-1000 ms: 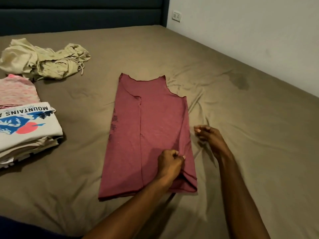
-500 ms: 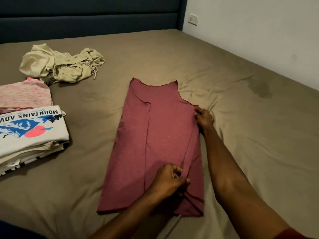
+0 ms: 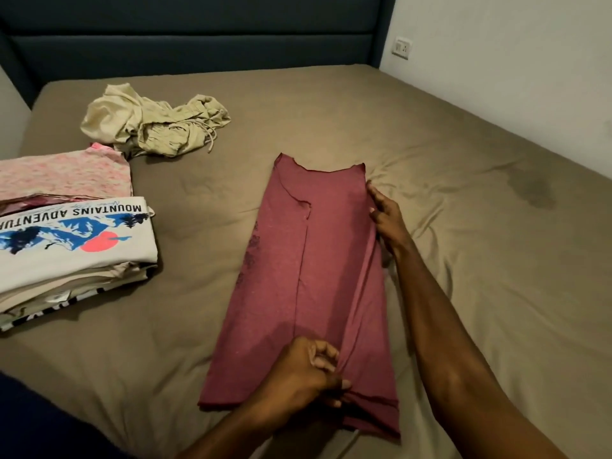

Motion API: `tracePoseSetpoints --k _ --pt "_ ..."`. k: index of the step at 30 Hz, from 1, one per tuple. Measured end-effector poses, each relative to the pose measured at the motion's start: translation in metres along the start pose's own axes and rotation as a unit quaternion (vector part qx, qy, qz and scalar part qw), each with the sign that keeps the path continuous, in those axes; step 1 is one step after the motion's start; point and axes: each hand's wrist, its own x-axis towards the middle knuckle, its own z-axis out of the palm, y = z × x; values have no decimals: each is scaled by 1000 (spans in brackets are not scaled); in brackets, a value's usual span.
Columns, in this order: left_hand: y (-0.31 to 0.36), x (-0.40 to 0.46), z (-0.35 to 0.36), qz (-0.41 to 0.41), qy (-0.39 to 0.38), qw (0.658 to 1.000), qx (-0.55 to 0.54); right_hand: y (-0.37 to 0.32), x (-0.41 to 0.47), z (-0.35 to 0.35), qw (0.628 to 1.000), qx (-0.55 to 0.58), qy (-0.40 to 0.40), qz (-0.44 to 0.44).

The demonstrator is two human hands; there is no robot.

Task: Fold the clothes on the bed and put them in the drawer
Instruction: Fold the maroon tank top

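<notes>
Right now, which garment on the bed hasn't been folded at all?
The beige garment near the headboard: it lies crumpled in a heap, while the maroon shirt is partly folded and the others sit stacked flat.

the room around the bed

a dark blue padded headboard (image 3: 198, 38) stands across the top of the view, with horizontal seams in it. to the right of it is a plain white wall (image 3: 513, 61), which runs along the right side. on this wall, near the headboard, sits a white socket plate (image 3: 402, 47). at the far left edge, a pale surface (image 3: 10, 117) shows; what it is cannot be told.
</notes>
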Motion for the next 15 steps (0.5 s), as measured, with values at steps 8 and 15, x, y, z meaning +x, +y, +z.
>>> tracePoseSetpoints --k 8,15 --pt "-5 -24 -55 -56 28 998 -12 -3 11 108 976 -150 -159 -10" --pt "-19 -25 -60 -68 83 986 -124 28 -104 96 908 -417 -38 -17"
